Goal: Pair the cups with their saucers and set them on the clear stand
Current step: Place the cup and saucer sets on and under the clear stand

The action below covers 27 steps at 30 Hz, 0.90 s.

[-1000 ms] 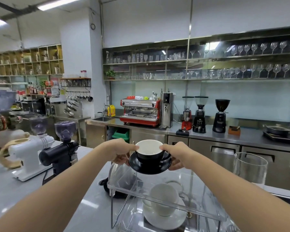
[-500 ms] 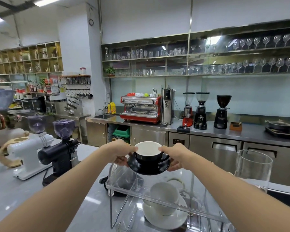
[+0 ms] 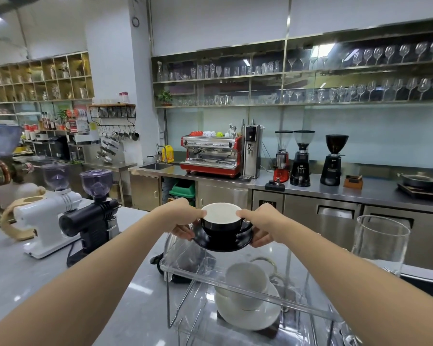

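Note:
A black cup (image 3: 220,227) with a white inside sits on a black saucer (image 3: 222,242). My left hand (image 3: 181,218) grips the saucer's left edge with the thumb on the cup's rim. My right hand (image 3: 260,227) grips the right edge the same way. The pair hangs just above the far part of the clear stand's top shelf (image 3: 235,280). Under that shelf, a white cup (image 3: 247,283) rests on a white saucer (image 3: 247,313), seen through the plastic.
A tall clear glass (image 3: 380,243) stands right of the stand. A black grinder (image 3: 93,216) and a white grinder (image 3: 48,216) sit on the grey counter (image 3: 23,275) to the left. Behind the stand lies a dark object (image 3: 183,265). Beyond is a steel back counter (image 3: 310,191) with an espresso machine.
The cup and saucer stay held by both hands over the stand, shifting very slightly toward the stand's far side; the view tilted a little upward.

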Tool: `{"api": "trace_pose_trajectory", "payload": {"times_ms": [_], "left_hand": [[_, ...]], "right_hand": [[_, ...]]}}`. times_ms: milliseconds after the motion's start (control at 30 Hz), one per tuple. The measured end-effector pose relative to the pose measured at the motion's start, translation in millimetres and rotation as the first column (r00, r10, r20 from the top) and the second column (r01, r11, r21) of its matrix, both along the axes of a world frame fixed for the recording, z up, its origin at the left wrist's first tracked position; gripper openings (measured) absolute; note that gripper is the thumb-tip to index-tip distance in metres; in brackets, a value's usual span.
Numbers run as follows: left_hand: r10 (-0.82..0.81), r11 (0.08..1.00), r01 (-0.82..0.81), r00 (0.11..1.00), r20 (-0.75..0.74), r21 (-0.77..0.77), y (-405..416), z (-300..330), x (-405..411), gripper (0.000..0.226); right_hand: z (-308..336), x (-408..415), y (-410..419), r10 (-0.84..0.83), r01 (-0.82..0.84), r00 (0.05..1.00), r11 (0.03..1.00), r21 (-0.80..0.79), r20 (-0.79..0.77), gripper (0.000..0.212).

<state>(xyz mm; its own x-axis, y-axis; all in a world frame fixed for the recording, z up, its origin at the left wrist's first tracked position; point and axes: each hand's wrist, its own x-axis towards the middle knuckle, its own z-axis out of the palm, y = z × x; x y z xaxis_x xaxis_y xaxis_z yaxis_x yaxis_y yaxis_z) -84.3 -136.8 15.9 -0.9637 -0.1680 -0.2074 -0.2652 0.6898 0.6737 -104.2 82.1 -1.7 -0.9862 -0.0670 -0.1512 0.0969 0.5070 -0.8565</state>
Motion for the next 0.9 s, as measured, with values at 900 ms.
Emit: {"api": "trace_pose_trajectory", "payload": {"times_ms": [900], "left_hand": [[-0.170, 0.910, -0.121, 0.763, -0.624, -0.396, 32.1, -2.3, 57.2, 0.038]], "right_hand": [[13.1, 51.0, 16.1, 0.188, 0.214, 0.806, 0.791, 0.573, -0.561, 0.037]]}}
